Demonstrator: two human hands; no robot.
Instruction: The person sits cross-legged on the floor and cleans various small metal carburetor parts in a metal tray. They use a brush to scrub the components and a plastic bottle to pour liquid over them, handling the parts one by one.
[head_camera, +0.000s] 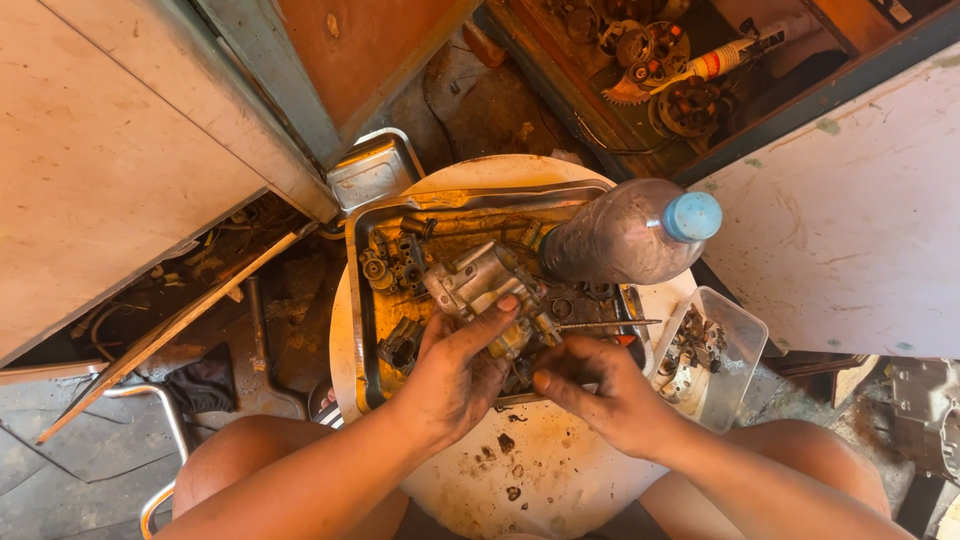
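Observation:
A grey metal carburettor body (478, 283) sits over a greasy metal tray (362, 300) on a round white stool top (560, 470). My left hand (460, 370) grips the carburettor from below, thumb pressed on its side. My right hand (600, 385) pinches a small part at the carburettor's lower right edge. Both hands are dirty with grease. A thin metal rod, perhaps a screwdriver shaft (610, 324), lies across the tray just above my right hand. Small brass and steel parts (385, 265) lie in the tray's left half.
A dusty plastic bottle with a blue cap (630, 235) stands at the tray's far right. A clear plastic tub of small parts (712, 360) sits at the stool's right edge. A metal tin (372, 172) lies behind the tray. Wooden cabinets flank both sides; my knees frame the stool.

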